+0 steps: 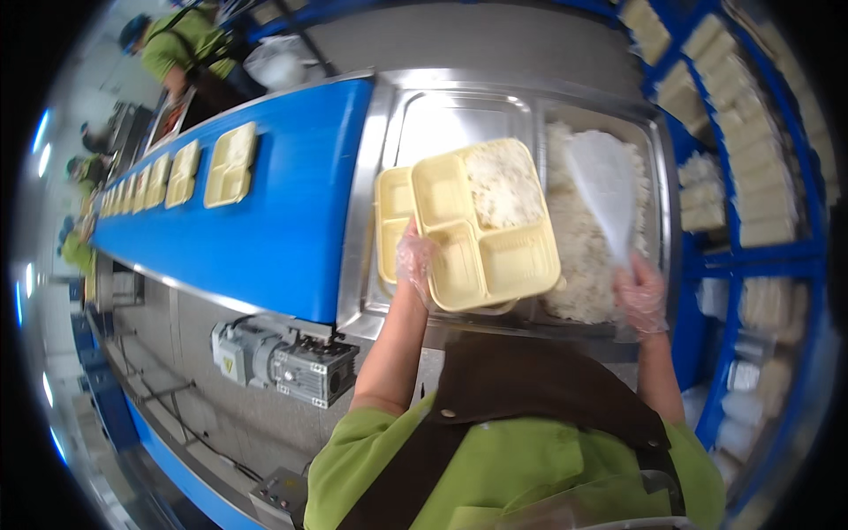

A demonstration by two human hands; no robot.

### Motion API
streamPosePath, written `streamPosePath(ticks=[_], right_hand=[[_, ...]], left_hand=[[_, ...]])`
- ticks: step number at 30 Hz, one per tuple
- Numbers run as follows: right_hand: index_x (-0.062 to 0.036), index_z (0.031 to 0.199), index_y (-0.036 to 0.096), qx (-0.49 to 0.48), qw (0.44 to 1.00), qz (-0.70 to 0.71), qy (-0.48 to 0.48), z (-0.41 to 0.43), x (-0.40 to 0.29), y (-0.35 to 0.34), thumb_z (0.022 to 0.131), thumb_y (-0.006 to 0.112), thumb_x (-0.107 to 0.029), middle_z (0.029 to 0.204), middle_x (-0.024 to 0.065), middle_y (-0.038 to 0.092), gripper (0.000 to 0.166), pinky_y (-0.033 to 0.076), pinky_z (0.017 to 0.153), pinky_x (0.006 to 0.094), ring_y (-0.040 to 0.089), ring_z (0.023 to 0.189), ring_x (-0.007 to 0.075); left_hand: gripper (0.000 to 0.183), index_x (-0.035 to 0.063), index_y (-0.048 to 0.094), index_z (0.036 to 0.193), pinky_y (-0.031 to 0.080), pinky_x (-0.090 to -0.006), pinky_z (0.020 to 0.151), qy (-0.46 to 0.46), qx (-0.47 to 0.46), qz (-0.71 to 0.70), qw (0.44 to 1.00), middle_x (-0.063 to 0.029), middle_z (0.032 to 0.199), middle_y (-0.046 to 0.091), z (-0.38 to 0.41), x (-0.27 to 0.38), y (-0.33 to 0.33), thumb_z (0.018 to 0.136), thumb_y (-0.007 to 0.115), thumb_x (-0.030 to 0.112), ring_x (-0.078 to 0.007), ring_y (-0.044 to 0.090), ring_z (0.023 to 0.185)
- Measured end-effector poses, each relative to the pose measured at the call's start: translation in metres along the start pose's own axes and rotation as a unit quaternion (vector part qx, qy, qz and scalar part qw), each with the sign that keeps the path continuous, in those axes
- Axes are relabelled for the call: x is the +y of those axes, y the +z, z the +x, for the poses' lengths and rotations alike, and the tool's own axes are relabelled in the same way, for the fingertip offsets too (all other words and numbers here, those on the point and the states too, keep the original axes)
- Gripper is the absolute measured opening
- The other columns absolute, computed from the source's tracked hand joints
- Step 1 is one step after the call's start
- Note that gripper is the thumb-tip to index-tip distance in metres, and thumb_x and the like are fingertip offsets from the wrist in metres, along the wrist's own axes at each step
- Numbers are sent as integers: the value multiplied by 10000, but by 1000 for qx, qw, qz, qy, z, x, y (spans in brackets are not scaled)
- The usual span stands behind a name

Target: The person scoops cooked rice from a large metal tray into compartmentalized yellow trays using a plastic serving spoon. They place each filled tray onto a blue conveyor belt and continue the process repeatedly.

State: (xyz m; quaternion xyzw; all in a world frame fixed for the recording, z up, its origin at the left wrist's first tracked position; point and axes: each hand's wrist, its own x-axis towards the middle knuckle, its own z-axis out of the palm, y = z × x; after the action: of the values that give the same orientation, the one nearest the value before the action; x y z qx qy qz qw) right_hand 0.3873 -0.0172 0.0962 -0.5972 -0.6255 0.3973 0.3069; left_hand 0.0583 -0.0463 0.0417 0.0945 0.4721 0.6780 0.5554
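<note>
My left hand (pixel 416 260), in a clear plastic glove, grips the left side of a pale yellow compartment tray (pixel 484 232). Cooked rice (pixel 505 185) fills its upper right compartment; the other three hold nothing. Partly hidden beneath it, another yellow tray (pixel 395 222) rests over the steel pan (pixel 457 122). My right hand (pixel 640 295), gloved too, is closed around the handle of a translucent white rice paddle (pixel 604 175). The paddle's blade lies over a steel bin of rice (pixel 573 265) on the right.
To the left runs a blue conveyor belt (pixel 291 212) bearing a row of yellow trays (pixel 230 165). Its motor (pixel 285 364) juts out below the near edge. A co-worker (pixel 189 50) stands at the belt's far side. Blue shelves (pixel 719 258) with stacked packs are on the right.
</note>
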Motion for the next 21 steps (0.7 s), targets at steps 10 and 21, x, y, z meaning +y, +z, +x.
streamPosePath(ticks=[10, 21], right_hand=[[-15, 1187, 470, 53, 983, 141, 108, -26, 25, 16, 829, 476, -48, 556, 21, 475, 360, 340, 351, 197, 415, 381, 81], [-34, 1156, 494, 45, 969, 123, 212, -53, 2, 39, 812, 472, -57, 596, 24, 496, 346, 377, 344, 202, 453, 418, 78]], left_hand=[[601, 65, 376, 1267, 499, -455, 791, 177, 132, -63, 973, -171, 1106, 523, 84, 151, -193, 676, 333, -34, -344, 560, 936], [220, 38, 604, 973, 468, -286, 631, 148, 158, 678, 702, -102, 923, 622, 234, 217, -245, 785, 506, 97, -173, 588, 782]])
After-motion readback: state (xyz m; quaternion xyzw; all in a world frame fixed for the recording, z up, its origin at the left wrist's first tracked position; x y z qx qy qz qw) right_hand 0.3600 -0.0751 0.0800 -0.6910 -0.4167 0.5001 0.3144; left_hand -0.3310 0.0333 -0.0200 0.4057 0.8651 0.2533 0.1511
